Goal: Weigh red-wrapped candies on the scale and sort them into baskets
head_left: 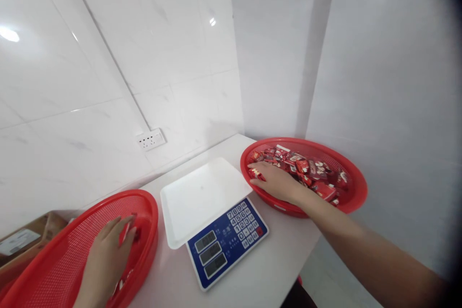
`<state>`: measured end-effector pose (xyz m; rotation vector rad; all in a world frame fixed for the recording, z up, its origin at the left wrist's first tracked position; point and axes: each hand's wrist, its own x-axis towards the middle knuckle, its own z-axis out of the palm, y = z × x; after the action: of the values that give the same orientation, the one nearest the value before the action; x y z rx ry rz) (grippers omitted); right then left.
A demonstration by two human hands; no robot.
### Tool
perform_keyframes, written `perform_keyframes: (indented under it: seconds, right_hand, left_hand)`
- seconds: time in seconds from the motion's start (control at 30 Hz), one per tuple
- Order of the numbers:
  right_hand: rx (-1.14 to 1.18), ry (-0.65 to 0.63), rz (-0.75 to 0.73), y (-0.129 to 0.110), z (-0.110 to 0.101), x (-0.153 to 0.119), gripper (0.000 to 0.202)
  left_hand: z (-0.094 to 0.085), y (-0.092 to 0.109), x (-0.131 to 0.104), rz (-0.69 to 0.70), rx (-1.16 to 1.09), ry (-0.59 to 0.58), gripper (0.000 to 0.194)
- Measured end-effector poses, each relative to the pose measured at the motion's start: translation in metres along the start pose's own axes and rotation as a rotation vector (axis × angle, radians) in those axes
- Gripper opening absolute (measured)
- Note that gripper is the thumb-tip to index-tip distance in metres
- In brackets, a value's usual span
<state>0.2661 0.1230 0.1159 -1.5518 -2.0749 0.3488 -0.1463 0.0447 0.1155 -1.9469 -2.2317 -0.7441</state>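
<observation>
Inside the right basket [357,192], the right hand [277,182] had its fingers closed round a red packet [257,174]; in the left basket [65,255], the left hand's [105,255] pinched a red-and-white one [126,232]. Both looked light, slick-wrapped, best gripped gently mid-side.

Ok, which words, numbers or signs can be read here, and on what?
"789": keypad of the digital scale, top row
"456": second row
"123": third row
"0": bottom row
Too small or blurred: the scale's other print, its displays, red packets, carton label.
</observation>
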Motion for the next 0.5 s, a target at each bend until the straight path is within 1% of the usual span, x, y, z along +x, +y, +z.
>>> perform_keyframes:
  seconds: [0.03,0.1,0.17,0.23,0.3,0.37,0.4,0.43,0.5]
  right_hand:
    - [-0.024,-0.041,0.033,0.008,0.001,-0.001,0.042]
    - [-0.037,-0.083,0.103,0.022,0.004,-0.004,0.043]
    - [-0.029,-0.074,0.159,0.033,0.005,-0.007,0.044]
    - [-0.032,-0.057,0.195,0.04,0.003,-0.009,0.046]
    - [-0.002,-0.008,0.202,0.044,0.0,-0.009,0.046]
    - [0.103,0.095,0.214,0.042,-0.002,-0.006,0.045]
    - [0.187,0.153,0.215,0.037,-0.002,-0.004,0.044]
    - [0.283,0.197,0.209,0.03,-0.001,-0.002,0.043]
    - [0.483,0.228,0.166,0.009,0.004,0.001,0.042]
  left_hand:
    - [0.005,-0.001,-0.003,0.007,-0.007,0.016,0.039]
    - [0.014,0.008,-0.01,0.004,-0.049,0.054,0.045]
    - [0.02,0.025,-0.016,0.001,-0.125,0.094,0.049]
    - [0.025,0.043,-0.022,0.005,-0.222,0.094,0.048]
    - [0.031,0.06,-0.027,0.006,-0.333,0.098,0.045]
    - [0.039,0.075,-0.031,0.007,-0.451,0.095,0.042]
    - [0.044,0.082,-0.032,-0.003,-0.507,0.069,0.042]
    - [0.049,0.091,-0.033,-0.021,-0.567,0.019,0.043]
    - [0.057,0.109,-0.035,-0.074,-0.727,-0.117,0.046]
